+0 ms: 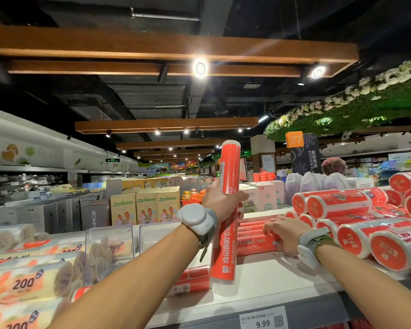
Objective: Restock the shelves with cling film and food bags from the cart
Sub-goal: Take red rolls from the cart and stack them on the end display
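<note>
At white shelf [259, 274], gripping long red cling-film roll [224, 252] upright in left hand [221, 203], flat right hand [285, 231] on stacked red rolls [252, 243]; next, likely laying alongside.

The left hand [220, 201] grips a red cling film roll [223, 257] upright over the white shelf [259, 279]. The right hand [286, 231] rests on stacked red rolls [254, 243] lying flat.

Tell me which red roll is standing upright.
The long roll gripped by the left hand; all other red rolls lie flat on the shelf.
</note>
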Motion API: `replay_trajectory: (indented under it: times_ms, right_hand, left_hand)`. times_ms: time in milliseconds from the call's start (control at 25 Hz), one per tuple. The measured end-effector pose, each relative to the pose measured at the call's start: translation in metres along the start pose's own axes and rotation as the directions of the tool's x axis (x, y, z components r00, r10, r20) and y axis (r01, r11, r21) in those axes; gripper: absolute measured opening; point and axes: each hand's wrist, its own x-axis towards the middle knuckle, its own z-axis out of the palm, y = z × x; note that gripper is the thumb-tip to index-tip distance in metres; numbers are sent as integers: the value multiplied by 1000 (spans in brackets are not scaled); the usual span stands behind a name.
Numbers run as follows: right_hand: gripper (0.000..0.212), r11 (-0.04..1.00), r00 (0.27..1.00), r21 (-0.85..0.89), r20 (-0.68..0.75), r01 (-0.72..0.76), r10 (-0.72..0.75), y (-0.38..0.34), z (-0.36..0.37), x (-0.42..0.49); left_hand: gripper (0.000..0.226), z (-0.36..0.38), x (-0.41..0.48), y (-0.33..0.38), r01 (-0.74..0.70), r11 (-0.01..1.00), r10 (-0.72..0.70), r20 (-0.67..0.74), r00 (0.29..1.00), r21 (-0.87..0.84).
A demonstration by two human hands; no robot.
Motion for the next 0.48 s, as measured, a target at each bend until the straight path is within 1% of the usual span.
replay_trajectory:
  times_ms: [80, 320, 400, 480]
  right_hand:
    - [51, 1000, 1000, -5, -9, -6, 6, 0, 1, -2]
    - [52, 1000, 1000, 9, 13, -12, 12, 2, 3, -1]
    - [53, 1000, 1000, 26, 14, -17, 16, 2, 6, 2]
    - [55, 995, 999, 84, 9, -47, 46, 3, 8, 2]
  left_hand:
    - [43, 2, -1, -1, -2, 1000, 2, 2, 1000, 11]
    - [38, 7, -2, -4, 30, 999, -30, -1, 1000, 39]
    - [45, 7, -2, -3, 65, 997, -66, 7, 998, 47]
    - [60, 7, -2, -1, 130, 991, -132, 33, 991, 40]
